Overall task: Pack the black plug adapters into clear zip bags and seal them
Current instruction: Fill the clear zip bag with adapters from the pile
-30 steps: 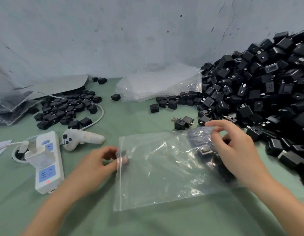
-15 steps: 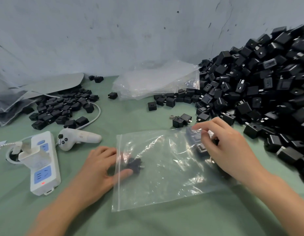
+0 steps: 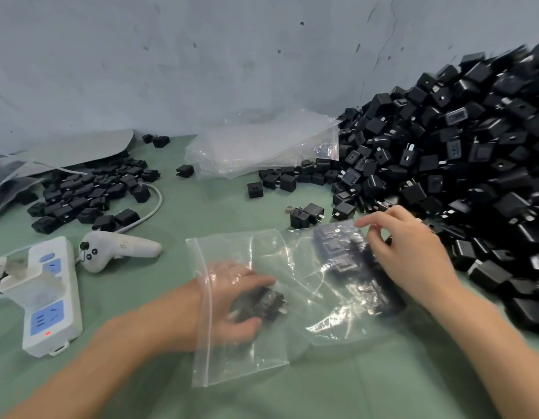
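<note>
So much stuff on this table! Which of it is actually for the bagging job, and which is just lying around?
For the job:
clear zip bag, open
black adapter held inside it
adapters already inside
big adapter heap, the supply
stack of spare bags

Just lying about:
white power strip
white handheld controller

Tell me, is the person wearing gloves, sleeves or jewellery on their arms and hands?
Nothing is worn. The left hand and right hand are bare, with no gloves, rings or watch showing. The left forearm and right forearm are bare too, with no sleeve in view.
</note>
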The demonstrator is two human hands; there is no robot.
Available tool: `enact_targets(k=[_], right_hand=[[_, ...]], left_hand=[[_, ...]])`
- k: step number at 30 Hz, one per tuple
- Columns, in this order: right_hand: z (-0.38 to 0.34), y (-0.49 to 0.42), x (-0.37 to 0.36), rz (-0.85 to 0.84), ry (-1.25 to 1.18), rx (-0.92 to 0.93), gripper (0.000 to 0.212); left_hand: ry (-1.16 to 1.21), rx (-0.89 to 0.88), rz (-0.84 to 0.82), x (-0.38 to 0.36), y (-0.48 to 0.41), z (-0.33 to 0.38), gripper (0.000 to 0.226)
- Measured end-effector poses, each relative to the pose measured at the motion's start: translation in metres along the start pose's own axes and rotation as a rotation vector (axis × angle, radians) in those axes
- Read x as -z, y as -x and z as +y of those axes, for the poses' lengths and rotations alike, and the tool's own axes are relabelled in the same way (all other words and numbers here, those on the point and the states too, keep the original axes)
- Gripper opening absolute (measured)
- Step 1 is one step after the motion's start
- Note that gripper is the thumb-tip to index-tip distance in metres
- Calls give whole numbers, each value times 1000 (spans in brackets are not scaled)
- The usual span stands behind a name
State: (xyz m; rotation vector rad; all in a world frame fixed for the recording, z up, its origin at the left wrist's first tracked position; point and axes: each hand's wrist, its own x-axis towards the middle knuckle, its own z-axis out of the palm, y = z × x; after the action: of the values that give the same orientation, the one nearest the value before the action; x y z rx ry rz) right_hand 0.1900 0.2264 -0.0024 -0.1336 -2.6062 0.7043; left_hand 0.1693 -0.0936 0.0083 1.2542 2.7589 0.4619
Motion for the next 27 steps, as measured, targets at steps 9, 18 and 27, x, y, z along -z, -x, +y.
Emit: enact_targets(k=[9,18,27], right_hand=[[2,-2,-5,-132,45,-2,20],[7,-2,-6,-149,28,-10,21],[8,-2,-6,-166,43,-22,22]], left_hand=[[47,-77,-45,-2,-43,23,32],[111,-62,-112,-10,-55,22,77],[7,-116,18,-9,-46,15,46]])
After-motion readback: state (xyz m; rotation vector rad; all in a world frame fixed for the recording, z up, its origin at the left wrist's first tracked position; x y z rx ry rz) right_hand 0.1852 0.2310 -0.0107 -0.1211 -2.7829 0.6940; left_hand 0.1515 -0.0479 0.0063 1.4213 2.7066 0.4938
